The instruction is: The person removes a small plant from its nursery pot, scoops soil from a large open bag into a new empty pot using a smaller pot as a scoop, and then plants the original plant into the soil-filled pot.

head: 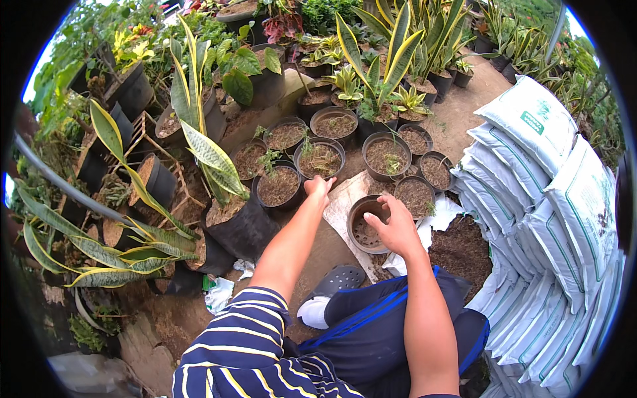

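My left hand [320,190] is at the near rim of a black plastic pot [320,158] that holds soil and a small feathery plant; its fingertips are partly hidden, so whether it grips the rim cannot be told. At the right rim of an empty black pot [366,226] with drainage holes in its base is my right hand [395,224], thumb and fingers apart over the opening. That pot stands on a dirty white sack [348,204]. Right beside it is another pot [414,197] filled with soil.
Several soil-filled pots [386,156] stand close together ahead. Large potted snake plants [239,214] crowd the left. A high stack of white plastic bags [537,214] rises on the right, next to a heap of loose dark soil [460,253]. A grey clog [338,281] is near the sack.
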